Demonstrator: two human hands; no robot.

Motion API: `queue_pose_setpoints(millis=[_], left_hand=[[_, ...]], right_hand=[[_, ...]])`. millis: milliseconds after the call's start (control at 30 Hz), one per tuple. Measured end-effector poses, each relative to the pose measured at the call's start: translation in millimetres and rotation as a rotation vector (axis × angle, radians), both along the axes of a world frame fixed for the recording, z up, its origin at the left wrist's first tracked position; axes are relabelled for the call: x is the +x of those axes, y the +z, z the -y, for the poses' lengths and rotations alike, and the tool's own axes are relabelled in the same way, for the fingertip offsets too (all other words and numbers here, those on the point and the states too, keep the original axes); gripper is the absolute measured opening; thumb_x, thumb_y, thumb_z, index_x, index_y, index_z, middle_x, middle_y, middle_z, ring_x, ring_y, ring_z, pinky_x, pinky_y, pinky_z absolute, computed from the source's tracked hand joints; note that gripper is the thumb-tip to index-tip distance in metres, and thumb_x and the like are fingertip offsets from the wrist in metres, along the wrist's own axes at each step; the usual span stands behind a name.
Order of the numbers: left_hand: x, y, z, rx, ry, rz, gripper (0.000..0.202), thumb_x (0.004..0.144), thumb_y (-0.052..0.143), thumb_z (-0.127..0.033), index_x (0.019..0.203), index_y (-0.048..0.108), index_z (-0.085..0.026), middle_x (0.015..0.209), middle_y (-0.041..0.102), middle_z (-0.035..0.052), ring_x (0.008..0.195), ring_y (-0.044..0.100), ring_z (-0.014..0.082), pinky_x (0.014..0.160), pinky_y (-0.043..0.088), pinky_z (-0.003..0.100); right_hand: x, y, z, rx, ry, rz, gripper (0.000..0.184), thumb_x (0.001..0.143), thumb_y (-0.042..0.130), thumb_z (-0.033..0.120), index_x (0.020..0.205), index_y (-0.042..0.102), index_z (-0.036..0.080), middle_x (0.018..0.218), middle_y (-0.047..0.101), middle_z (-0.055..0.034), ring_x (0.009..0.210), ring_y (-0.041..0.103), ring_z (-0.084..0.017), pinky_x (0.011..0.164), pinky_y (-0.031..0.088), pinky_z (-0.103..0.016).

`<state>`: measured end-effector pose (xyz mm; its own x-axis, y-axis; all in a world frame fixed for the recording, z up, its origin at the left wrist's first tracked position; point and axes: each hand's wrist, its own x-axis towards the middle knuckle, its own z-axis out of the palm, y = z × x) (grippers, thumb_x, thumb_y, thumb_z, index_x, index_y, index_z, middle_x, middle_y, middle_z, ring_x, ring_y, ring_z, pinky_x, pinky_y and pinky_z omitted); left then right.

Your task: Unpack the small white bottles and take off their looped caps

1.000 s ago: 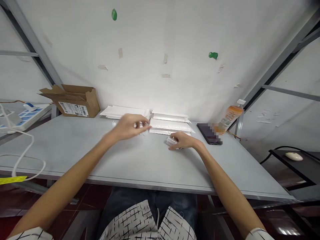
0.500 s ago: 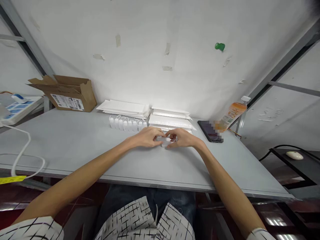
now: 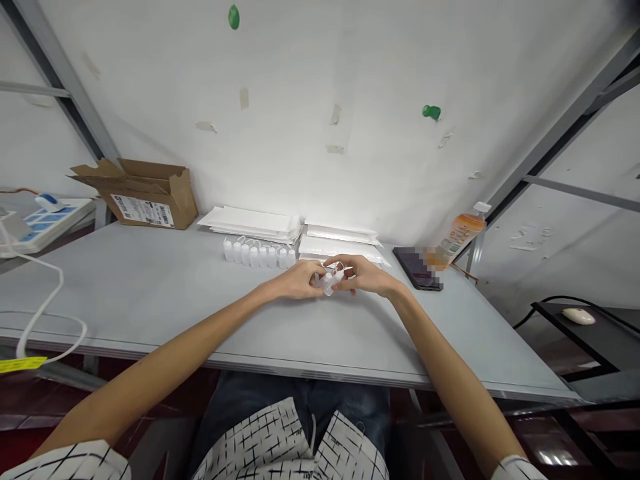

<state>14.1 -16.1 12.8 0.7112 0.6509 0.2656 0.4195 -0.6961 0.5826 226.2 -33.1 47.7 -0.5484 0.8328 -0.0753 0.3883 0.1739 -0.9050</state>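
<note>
Small translucent bottles (image 3: 329,284) are pinched between thumb and fingers by both the left hand (image 3: 300,279) and the right hand (image 3: 366,275) – at least one is held tilted – over the middle of the grey table (image 3: 300,333). Contact with the tabletop cannot be told. To the left, a bottle row (image 3: 259,255) is stood upright, just before stacked white packets (image 3: 255,221).

- Your white shirt (image 3: 265,443), printed with a black brick-like grid.
- Your matching short sleeves (image 3: 83,461), forearms (image 3: 195,340) bare.
- Your dark blue trousers (image 3: 273,389).
- A thin pale cord (image 3: 314,427) at your front.
</note>
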Motion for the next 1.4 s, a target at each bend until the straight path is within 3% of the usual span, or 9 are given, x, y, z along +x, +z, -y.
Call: queue_pose_setpoints(millis=[133,267,533,667,833,1000,1133,1300,1400], left_hand=[[0.1,0.9,0.6,-0.06,0.023,0.007,0.019,0.07,0.061,-0.022,0.084,0.071,-0.015,0.082,0.06,0.0023,0.064,0.053,0.0121,0.059,0.041,0.025],[-0.9,3.2,2.0,-0.15,0.036,0.029,0.016,0.07,0.06,-0.021,0.081,0.069,-0.014,0.081,0.064,0.0032,0.063,0.058,0.0128,0.058,0.043,0.024],[-14.0,3.4,17.0,-0.317,0.075,0.05,0.011,0.073,0.063,-0.025,0.078,0.061,-0.016,0.054,0.061,-0.0026,0.05,0.059,0.0137,0.053,0.042,0.023],[-42.3,1.4,30.9,-0.3,0.194,0.039,0.018,0.075,0.065,-0.033,0.082,0.061,-0.016,0.047,0.056,-0.0048,0.045,0.053,0.0124,0.051,0.039,0.023],[-105.2,-3.9,39.0,-0.265,0.38,0.06,0.028,0.072,0.068,-0.04,0.083,0.065,-0.015,0.044,0.049,-0.0067,0.041,0.045,0.0105,0.047,0.034,0.022],[-168.2,-5.9,42.4,-0.235,0.61,0.092,0.04,0.068,0.07,-0.049,0.086,0.069,-0.013,0.045,0.051,-0.0048,0.042,0.044,0.0106,0.046,0.033,0.023],[-194.7,-9.4,38.7,-0.194,0.749,0.112,0.048,0.067,0.071,-0.055,0.09,0.071,-0.013,0.041,0.049,-0.0047,0.041,0.038,0.0102,0.045,0.031,0.023],[-208.5,-16.5,22.1,-0.078,0.752,0.102,0.043,0.068,0.069,-0.057,0.079,0.07,-0.015,0.047,0.053,-0.0022,0.045,0.043,0.0122,0.046,0.032,0.024],[-215.0,-17.7,12.0,-0.002,0.737,0.054,0.039,0.069,0.068,-0.054,0.078,0.069,-0.016,0.057,0.058,-0.0002,0.054,0.05,0.0149,0.053,0.037,0.024]], right_hand=[[-0.3,0.0,-1.0,-0.046,-0.07,-0.058,0.053,0.062,0.075,0.02,0.113,0.063,0.02,0.092,0.061,-0.0023,0.062,0.056,-0.011,0.048,0.047,-0.024],[5.7,2.3,-3.5,-0.069,-0.109,-0.031,0.033,0.06,0.076,0.021,0.091,0.069,0.015,0.074,0.062,-0.0009,0.057,0.051,-0.009,0.052,0.045,-0.025],[12.3,-3.5,-9.1,0.06,-0.165,0.146,0.02,0.065,0.072,0.03,0.079,0.067,0.016,0.06,0.055,0.0012,0.056,0.051,-0.012,0.044,0.04,-0.022],[-0.2,-17.6,-10.3,0.135,-0.143,0.185,0.014,0.069,0.065,0.03,0.07,0.057,0.018,0.066,0.057,0.0005,0.056,0.055,-0.013,0.042,0.041,-0.022],[-19.4,-34.0,-12.4,0.267,-0.141,0.159,0.014,0.074,0.061,0.031,0.072,0.053,0.019,0.067,0.058,0.0004,0.058,0.058,-0.014,0.045,0.042,-0.022],[-48.6,-46.5,-9.1,0.437,-0.261,0.11,0.025,0.071,0.068,0.028,0.092,0.058,0.018,0.084,0.064,-0.0023,0.068,0.065,-0.016,0.062,0.048,-0.027],[-89.4,-48.0,3.6,0.481,-0.22,0.117,0.015,0.076,0.068,0.027,0.087,0.061,0.019,0.085,0.068,-0.0024,0.071,0.065,-0.016,0.069,0.046,-0.028],[-149.4,-51.2,9.6,0.596,-0.22,0.235,0.021,0.08,0.069,0.03,0.097,0.066,0.019,0.096,0.069,-0.0036,0.072,0.061,-0.014,0.069,0.042,-0.028],[-179.8,-55.3,3.5,0.569,-0.236,0.259,0.026,0.084,0.064,0.031,0.107,0.065,0.019,0.089,0.071,-0.0022,0.078,0.063,-0.018,0.067,0.04,-0.028]])
